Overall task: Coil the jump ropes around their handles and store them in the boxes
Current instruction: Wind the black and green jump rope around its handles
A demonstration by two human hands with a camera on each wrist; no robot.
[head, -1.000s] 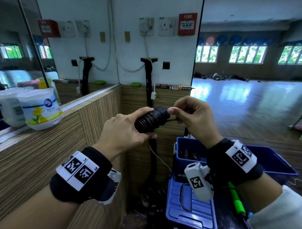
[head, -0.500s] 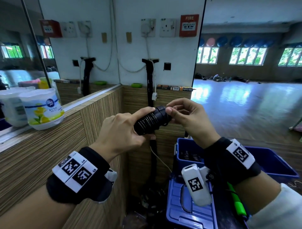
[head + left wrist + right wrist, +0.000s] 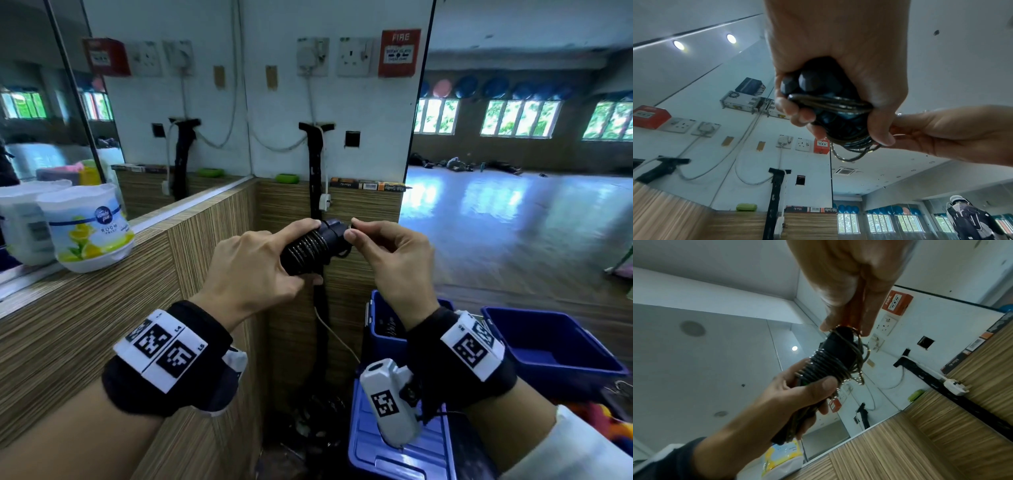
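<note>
Wood-grain laminate covers the ledge point(image 3: 102, 308) at your left and the low wall ahead, and a mirror rises from the ledge, doubling the white wall with its sockets and the red fire alarm box point(image 3: 399, 53). You hold the black jump rope handles point(image 3: 310, 248) in the air in front of that wall, above the blue boxes. Your left hand point(image 3: 253, 270) is wrapped around the handles, fingers curled over the lower end and thumb pressed on the coils of thin rope point(image 3: 830, 366) wound around them. Your right hand point(image 3: 394, 253) pinches at the upper end, thumb and forefinger closed on the rope there; a few loose loops hang beside the tip in the wrist views. An open blue box point(image 3: 383, 329) stands below your right wrist with something dark and coiled inside, too hidden to name; a second blue box point(image 3: 548, 342) sits just beside it to the right, and a blue lid point(image 3: 394, 452) lies nearer you. A white air freshener tub point(image 3: 89, 229) with lemons on its label rests on the ledge. To your right a large hall opens out, its glossy floor reflecting a row of bright windows.
</note>
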